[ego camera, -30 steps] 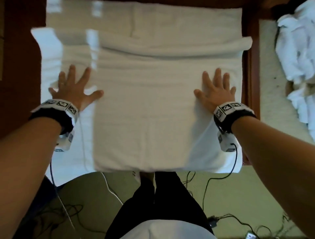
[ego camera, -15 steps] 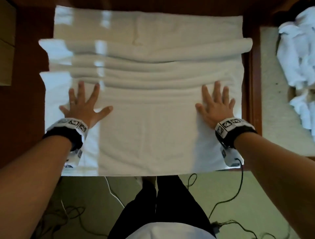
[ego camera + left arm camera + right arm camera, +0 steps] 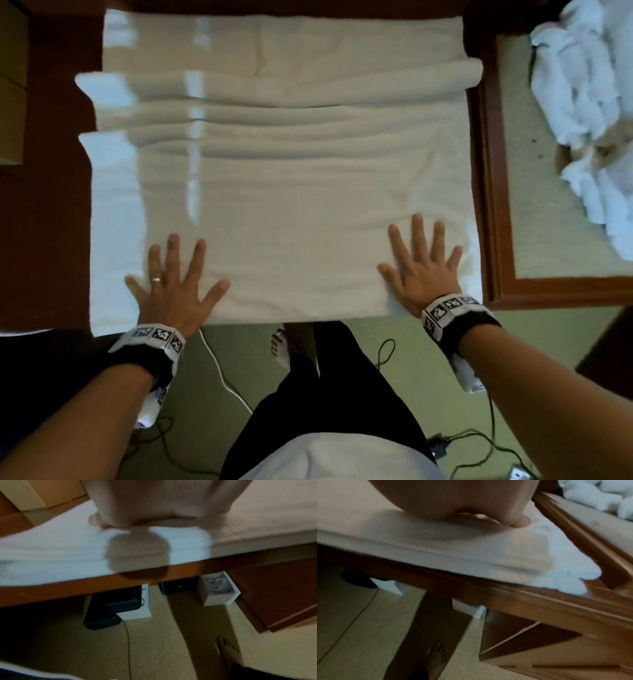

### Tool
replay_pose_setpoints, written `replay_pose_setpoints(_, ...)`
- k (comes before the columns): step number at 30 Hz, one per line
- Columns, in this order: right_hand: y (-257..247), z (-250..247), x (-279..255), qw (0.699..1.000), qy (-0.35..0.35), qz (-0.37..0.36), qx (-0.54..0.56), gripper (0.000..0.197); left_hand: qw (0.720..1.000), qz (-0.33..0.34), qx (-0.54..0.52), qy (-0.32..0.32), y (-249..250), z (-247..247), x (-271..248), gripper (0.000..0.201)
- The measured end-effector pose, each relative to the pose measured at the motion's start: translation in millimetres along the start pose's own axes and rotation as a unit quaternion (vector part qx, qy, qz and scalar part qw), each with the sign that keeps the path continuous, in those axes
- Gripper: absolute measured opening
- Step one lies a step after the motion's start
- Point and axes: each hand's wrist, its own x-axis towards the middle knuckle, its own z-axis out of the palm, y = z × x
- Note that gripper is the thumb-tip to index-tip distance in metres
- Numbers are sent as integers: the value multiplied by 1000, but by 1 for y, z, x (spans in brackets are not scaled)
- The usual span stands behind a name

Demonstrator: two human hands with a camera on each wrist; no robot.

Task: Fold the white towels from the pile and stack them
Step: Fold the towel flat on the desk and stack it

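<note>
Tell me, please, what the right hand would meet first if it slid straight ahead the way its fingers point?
Probably the ridged folds bunched across the towel. The right hand lies flat on it, fingers pointing toward the far edge; smooth cloth lies between hand and wrinkles.

Brown wooden surface [image 3: 58, 222] with a white towel [image 3: 291, 192] spread flat under both hands [image 3: 173, 291].

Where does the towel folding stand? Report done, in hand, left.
Done: no finished stack shows. In hand: one towel lies spread on the table, doubled at its near edge, rippled farther back; left hand and right hand press flat on it. Left: further folds, plus the crumpled pile.
</note>
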Motion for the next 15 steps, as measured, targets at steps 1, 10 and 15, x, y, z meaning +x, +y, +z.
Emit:
replay_pose_setpoints(1, 0, -1, 5, 1000, 10, -2, 0, 69, 1000, 1, 2, 11, 0, -1, 5, 81)
replay_pose_setpoints(10, 19, -1, -29, 974, 157, 30, 160, 48, 995, 38, -7, 97, 16, 9, -18, 89)
replay_pose_setpoints(15, 52, 23, -70, 951, 211, 88, 209, 20, 996, 50, 1, 68, 12, 32, -39, 96)
